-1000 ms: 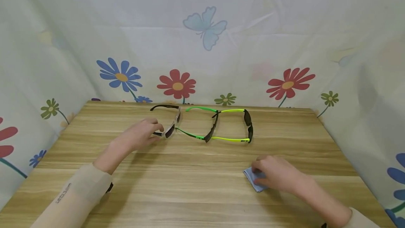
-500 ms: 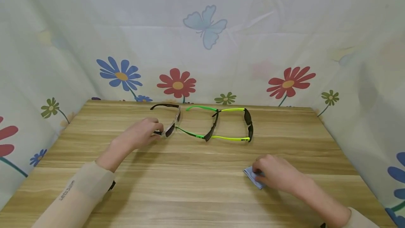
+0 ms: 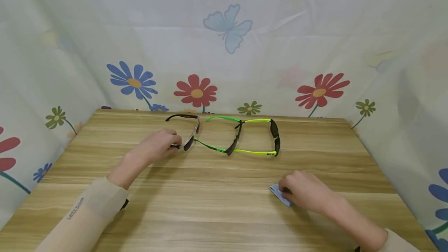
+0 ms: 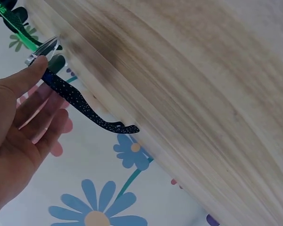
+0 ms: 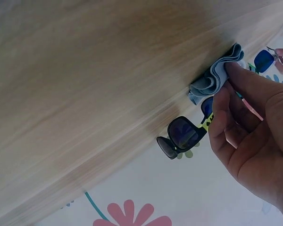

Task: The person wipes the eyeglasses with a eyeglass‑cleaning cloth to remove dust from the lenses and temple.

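My left hand (image 3: 155, 146) pinches the near temple arm of a pair of clear-framed sunglasses (image 3: 189, 144) by its hinge. In the left wrist view, thumb and fingers meet near the front frame, and the dark speckled temple (image 4: 80, 101) stretches away from them. My right hand (image 3: 308, 191) pinches a folded blue cleaning cloth (image 3: 279, 195) at the table's right middle. Seen from the right wrist, the cloth (image 5: 216, 75) is gathered in folds between thumb and fingers. Part of the cloth is hidden under the hand in the head view.
Right of the clear pair lie green-armed sunglasses (image 3: 231, 147) and yellow-armed sunglasses (image 3: 274, 128), their temples unfolded and pointing left. All stand in a row on the wooden table (image 3: 196, 213). A flower-printed curtain (image 3: 273, 49) encloses the back and sides.
My right fingers have drawn together on the cloth, which is more bunched and shows less beyond the hand. The left hand and the sunglasses have barely moved.
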Action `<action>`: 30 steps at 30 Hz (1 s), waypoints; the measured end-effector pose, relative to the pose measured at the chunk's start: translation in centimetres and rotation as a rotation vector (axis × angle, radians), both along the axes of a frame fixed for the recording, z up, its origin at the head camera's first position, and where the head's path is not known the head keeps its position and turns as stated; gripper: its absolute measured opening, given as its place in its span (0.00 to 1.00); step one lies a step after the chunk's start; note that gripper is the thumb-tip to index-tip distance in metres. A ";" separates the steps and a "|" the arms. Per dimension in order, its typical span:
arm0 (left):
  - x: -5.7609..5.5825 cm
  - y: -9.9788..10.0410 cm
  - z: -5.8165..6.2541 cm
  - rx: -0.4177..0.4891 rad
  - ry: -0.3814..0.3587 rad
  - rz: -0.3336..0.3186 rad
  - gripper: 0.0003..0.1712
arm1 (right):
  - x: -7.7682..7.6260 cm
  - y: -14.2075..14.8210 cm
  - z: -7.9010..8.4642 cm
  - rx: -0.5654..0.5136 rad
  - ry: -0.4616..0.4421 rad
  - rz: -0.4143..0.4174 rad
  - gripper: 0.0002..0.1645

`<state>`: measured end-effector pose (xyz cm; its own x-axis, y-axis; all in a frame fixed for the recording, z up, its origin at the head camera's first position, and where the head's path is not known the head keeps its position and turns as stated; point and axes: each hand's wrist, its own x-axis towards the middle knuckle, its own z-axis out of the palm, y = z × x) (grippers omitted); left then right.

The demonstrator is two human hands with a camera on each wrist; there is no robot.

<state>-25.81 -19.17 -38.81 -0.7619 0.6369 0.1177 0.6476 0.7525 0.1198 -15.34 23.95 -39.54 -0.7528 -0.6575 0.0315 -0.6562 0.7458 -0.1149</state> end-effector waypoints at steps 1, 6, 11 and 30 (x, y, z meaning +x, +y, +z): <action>0.0 0.0 0.0 0.000 0.005 -0.001 0.06 | 0.0 0.0 0.0 0.002 0.003 0.002 0.17; 0.1 0.1 0.1 0.015 0.017 -0.003 0.06 | 0.0 0.1 0.0 0.004 0.015 0.008 0.17; 0.1 -0.1 0.5 0.082 0.056 -0.032 0.04 | 0.1 0.2 0.2 -0.003 -0.006 -0.020 0.15; 0.7 -0.2 2.1 0.084 0.154 0.030 0.08 | 0.1 0.3 0.7 -0.018 0.044 -0.044 0.08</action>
<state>-25.07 -19.34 -36.72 -0.7492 0.5973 0.2862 0.6406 0.7632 0.0841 -15.22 24.23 -38.86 -0.7787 -0.6227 0.0768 -0.6274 0.7722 -0.1005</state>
